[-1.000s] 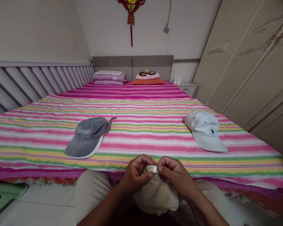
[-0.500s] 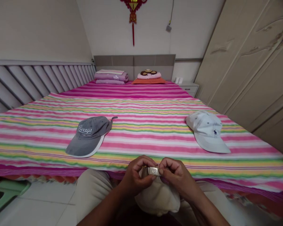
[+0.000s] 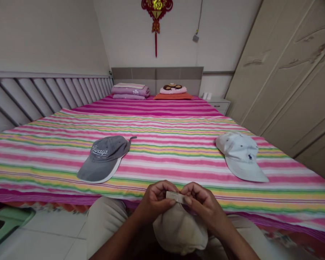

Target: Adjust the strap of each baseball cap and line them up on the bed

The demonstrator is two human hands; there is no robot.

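A beige cap [image 3: 180,229] hangs over my lap at the bottom centre, its pale strap [image 3: 176,196] uppermost between my hands. My left hand [image 3: 158,196] pinches the strap's left part between thumb and fingers. On the right part, my right hand [image 3: 199,198] does the same, its fingertips close to those of the left. A grey cap [image 3: 105,157] with white lettering rests on the striped bed cover, left of my hands. To the right lies a white cap [image 3: 241,155] with a small dark emblem, brim toward me.
The striped bed cover [image 3: 165,144] spreads ahead of my knees. Folded purple bedding [image 3: 130,91] and an orange item [image 3: 173,96] lie near the headboard [image 3: 178,74]. A green stool [image 3: 16,220] stands at lower left, a wardrobe [image 3: 287,72] at right.
The metal buckle seen earlier between my fingers no longer shows; a plain pale strip shows there now. The whole view has shifted slightly, with the bed and caps a little lower.
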